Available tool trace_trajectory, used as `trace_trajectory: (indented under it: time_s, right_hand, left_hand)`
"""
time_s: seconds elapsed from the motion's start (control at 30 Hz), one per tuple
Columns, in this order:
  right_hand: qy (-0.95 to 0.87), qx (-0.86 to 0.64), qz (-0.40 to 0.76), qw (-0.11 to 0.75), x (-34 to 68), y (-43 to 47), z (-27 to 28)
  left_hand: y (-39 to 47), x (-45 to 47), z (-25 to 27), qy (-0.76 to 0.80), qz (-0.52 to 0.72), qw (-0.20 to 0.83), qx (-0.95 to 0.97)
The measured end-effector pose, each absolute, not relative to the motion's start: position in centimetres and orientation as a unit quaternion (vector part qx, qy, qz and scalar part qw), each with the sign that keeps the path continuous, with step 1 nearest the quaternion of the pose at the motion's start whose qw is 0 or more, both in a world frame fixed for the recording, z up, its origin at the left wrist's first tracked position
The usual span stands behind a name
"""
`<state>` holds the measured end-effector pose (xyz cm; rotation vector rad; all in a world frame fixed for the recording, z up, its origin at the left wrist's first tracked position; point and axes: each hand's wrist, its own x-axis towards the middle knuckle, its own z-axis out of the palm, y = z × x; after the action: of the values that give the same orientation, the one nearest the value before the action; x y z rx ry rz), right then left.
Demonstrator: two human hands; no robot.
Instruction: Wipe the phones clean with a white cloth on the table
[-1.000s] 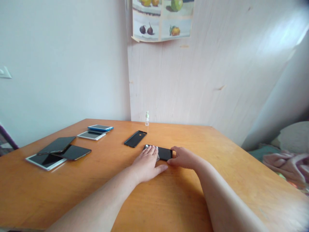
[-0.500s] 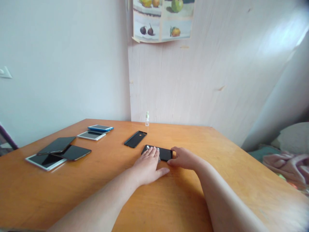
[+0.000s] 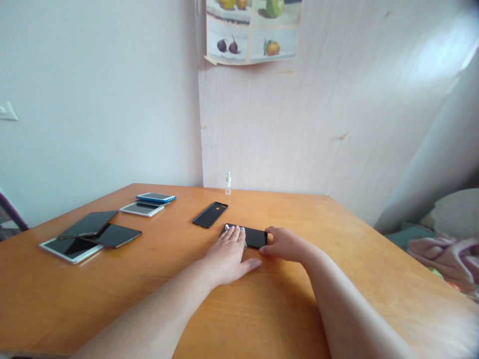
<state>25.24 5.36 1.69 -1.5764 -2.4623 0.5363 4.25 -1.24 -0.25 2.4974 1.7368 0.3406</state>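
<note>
A black smartphone (image 3: 256,238) lies flat on the table, its long side running left to right. My left hand (image 3: 229,249) presses a crumpled white wipe (image 3: 242,230) against the phone's left part, fingers together over it and thumb stretched out to the right. Most of the wipe is hidden under those fingers. At the phone's right end, my right hand (image 3: 281,243) grips the short edge between thumb and fingers. Just beyond the phone lies a black phone case (image 3: 210,215), inner side up, with a camera cutout.
To the left, dark and white phones or tablets (image 3: 71,250) overlap in a pile. Behind them a blue-edged device (image 3: 155,198) rests partly on a white one (image 3: 142,208). A small clear pump bottle (image 3: 228,183) stands near the wooden table's (image 3: 299,209) back edge, by the wall.
My left hand has slid very slightly left and away from me over the phone with the wipe. My right hand keeps its grip in the same place.
</note>
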Motion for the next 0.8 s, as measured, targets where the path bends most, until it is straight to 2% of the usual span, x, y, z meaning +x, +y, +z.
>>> trace_trajectory:
  time_s: [0.3, 0.53, 0.8]
  right_hand:
    - [-0.825, -0.531, 0.177, 0.083, 25.2, 5.2, 1.8]
    - [-0.825, -0.53, 0.178, 0.079, 25.1, 5.3, 1.8]
    - [-0.825, -0.529, 0.182, 0.083, 25.3, 5.3, 1.8]
  left_hand:
    - [-0.6, 3.6, -0.7, 0.64, 0.107, 0.0, 0.761]
    - [-1.7, 4.5, -0.1, 0.579, 0.097, 0.046, 0.808]
    - [-0.9, 3.8, -0.4, 0.647, 0.092, 0.027, 0.757]
